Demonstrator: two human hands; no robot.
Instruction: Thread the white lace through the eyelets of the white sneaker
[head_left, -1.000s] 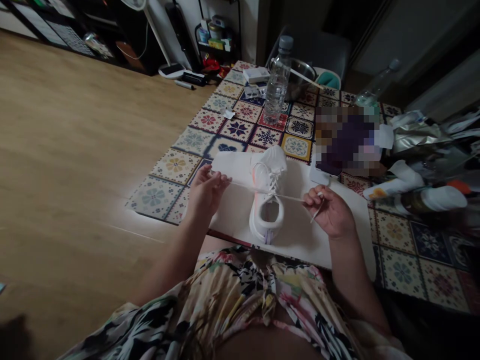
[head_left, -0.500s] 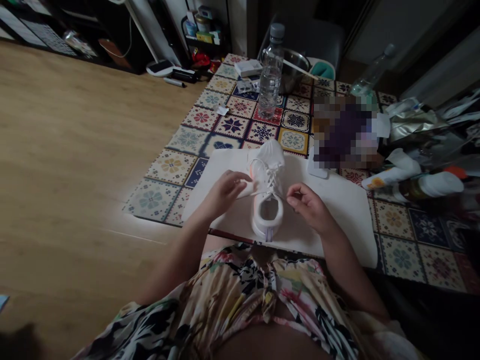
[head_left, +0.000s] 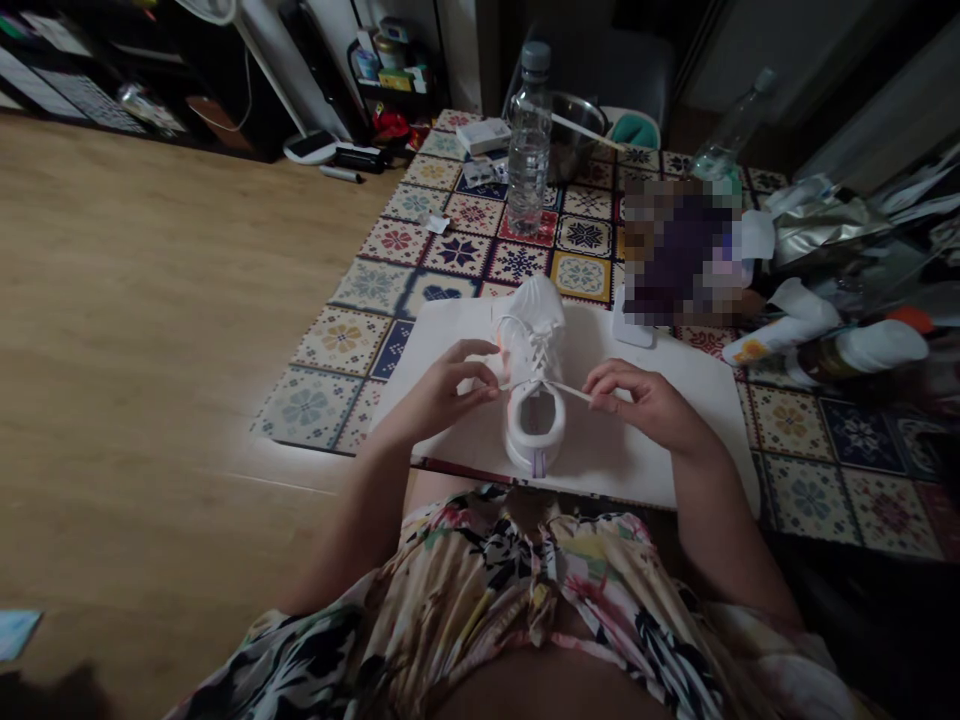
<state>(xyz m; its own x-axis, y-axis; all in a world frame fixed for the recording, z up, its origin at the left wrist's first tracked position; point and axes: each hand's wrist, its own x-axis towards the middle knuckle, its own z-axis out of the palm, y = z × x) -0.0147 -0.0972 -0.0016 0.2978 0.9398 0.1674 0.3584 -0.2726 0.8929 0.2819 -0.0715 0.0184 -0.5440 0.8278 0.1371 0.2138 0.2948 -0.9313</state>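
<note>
A white sneaker rests sole-down on a white mat, its heel towards me and its toe pointing away. From the top of its tongue a white shoelace runs out to both sides. My left hand pinches the lace's left end between thumb and finger, just beside the shoe. On the other side my right hand is closed on the right end. Both lace ends look stretched out low across the shoe opening. The lower lacing stays threaded along the tongue.
Beyond the sneaker stands a clear water bottle, with a metal pot behind it. White-capped bottles and a blurred-out patch lie to the right. The patterned tablecloth ends on the left above a wooden floor.
My right hand has moved outward and slightly back, and the lace now shows stretched between it and the shoe. My left hand has come down a little, nearer the tongue top.
</note>
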